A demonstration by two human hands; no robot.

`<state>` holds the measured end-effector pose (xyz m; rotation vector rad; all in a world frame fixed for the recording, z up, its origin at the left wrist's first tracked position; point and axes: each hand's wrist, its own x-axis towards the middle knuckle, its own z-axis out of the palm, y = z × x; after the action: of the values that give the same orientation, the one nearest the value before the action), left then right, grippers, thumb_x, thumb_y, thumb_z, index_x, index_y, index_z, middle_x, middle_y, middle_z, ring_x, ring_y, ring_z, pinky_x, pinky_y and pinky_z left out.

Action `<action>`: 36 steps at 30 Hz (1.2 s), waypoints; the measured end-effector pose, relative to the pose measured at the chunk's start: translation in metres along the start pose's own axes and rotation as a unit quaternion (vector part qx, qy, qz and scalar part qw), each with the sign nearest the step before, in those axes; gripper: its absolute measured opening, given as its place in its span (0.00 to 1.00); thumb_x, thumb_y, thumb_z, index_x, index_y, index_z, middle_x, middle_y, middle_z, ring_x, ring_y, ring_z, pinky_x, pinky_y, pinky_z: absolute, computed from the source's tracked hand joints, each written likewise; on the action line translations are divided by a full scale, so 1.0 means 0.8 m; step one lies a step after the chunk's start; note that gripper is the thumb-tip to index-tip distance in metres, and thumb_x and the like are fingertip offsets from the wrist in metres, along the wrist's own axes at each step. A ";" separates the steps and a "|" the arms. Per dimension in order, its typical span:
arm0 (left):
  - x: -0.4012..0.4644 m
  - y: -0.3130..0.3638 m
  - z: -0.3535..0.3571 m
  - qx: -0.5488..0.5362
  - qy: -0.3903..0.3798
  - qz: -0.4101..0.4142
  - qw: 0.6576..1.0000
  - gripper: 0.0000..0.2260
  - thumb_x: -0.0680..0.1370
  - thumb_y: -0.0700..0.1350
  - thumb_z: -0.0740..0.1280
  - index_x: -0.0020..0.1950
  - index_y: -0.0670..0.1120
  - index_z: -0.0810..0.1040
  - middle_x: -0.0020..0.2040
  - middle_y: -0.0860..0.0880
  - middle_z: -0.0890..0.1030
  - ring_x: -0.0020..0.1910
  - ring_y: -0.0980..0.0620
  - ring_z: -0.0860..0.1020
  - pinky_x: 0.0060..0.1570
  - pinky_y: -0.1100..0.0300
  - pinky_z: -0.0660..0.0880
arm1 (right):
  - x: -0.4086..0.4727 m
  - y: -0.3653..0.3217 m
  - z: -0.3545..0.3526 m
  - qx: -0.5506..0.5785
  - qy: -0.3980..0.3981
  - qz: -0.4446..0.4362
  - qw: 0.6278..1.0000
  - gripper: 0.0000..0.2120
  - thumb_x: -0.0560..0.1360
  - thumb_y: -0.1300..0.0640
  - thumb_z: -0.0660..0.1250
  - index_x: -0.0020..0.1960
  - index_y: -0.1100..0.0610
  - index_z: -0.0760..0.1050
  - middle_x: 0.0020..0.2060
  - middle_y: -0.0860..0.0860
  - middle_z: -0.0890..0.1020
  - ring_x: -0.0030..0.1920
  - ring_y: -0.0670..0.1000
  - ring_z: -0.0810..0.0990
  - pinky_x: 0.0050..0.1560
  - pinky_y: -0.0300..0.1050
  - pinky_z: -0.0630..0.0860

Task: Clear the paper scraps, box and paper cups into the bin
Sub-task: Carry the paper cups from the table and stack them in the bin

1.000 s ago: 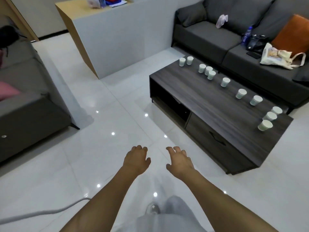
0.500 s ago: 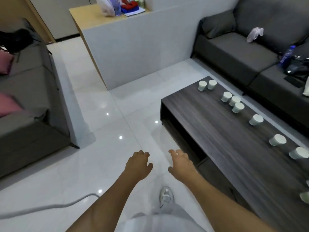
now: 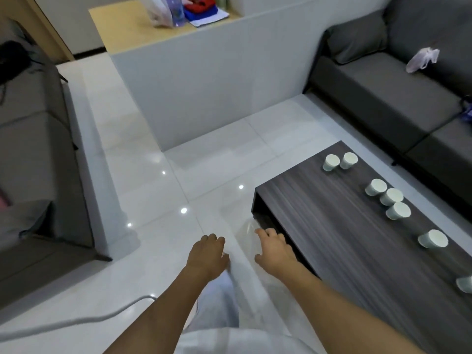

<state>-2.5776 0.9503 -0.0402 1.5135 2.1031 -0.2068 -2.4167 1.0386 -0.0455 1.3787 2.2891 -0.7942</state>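
We hold our left hand [image 3: 207,254] and right hand [image 3: 274,249] out over the white tiled floor [image 3: 153,190], fingers loosely spread and gripping nothing. To the right, paper cups [image 3: 375,187] stand scattered along the far edge of the dark wood counter [image 3: 332,226], well apart from both hands.

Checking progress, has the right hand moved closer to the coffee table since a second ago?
Yes. The right hand now sits by the coffee table near corner, empty; earlier it was well short.
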 end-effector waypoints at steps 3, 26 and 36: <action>0.070 -0.035 -0.043 0.009 -0.008 0.013 1.000 0.20 0.80 0.53 0.58 0.68 0.46 0.68 0.63 0.47 0.72 0.63 0.46 0.69 0.58 0.55 0.69 | 0.075 -0.032 -0.038 0.008 -0.002 0.013 1.000 0.30 0.76 0.54 0.64 0.75 0.50 0.56 0.69 0.53 0.64 0.65 0.57 0.66 0.60 0.53 0.71; 0.579 -0.096 -0.356 0.070 -0.003 0.107 0.992 0.20 0.80 0.53 0.58 0.70 0.45 0.68 0.64 0.46 0.73 0.63 0.47 0.70 0.58 0.56 0.70 | 0.512 -0.071 -0.296 0.107 -0.009 0.117 0.987 0.29 0.76 0.55 0.64 0.74 0.52 0.58 0.68 0.54 0.65 0.65 0.58 0.66 0.59 0.52 0.70; 0.749 -0.008 -0.436 0.147 -0.067 0.210 0.964 0.19 0.80 0.52 0.59 0.68 0.45 0.69 0.63 0.46 0.73 0.62 0.46 0.70 0.60 0.55 0.69 | 0.601 -0.013 -0.389 0.213 0.017 0.214 0.953 0.30 0.77 0.54 0.64 0.75 0.53 0.57 0.69 0.55 0.65 0.66 0.59 0.66 0.63 0.53 0.71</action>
<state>-2.8350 1.5937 -0.0482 2.0176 1.6507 -0.4649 -2.6525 1.5603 -0.0676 1.9955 1.7900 -1.1570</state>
